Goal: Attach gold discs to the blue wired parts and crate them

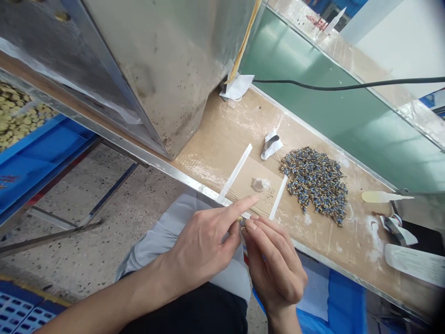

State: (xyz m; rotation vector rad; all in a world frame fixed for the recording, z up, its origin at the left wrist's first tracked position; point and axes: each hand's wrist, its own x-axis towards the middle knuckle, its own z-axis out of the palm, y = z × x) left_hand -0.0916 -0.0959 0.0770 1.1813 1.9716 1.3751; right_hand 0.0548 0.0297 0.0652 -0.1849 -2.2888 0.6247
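Note:
My left hand [208,236] is over the table's front edge, its index finger stretched out and its thumb and other fingers curled in. My right hand [274,264] meets it, thumb and fingertips pinched together. Between the two sets of fingertips a small brass part [240,219] shows, mostly covered by the fingers. Just beyond the hands, a piece of brown cardboard [239,183] is held down with white tape. On it are a small clear round dish [260,184] and several tiny bits [270,195]. To the right lies a heap of small blue-and-brass parts [314,181].
A large metal housing [167,60] stands at the left of the table. Behind runs a green panel [306,79] with a black cable [330,86] across it. A squeeze bottle [378,197] lies at right. Blue crates [38,162] with yellowish pieces are at left.

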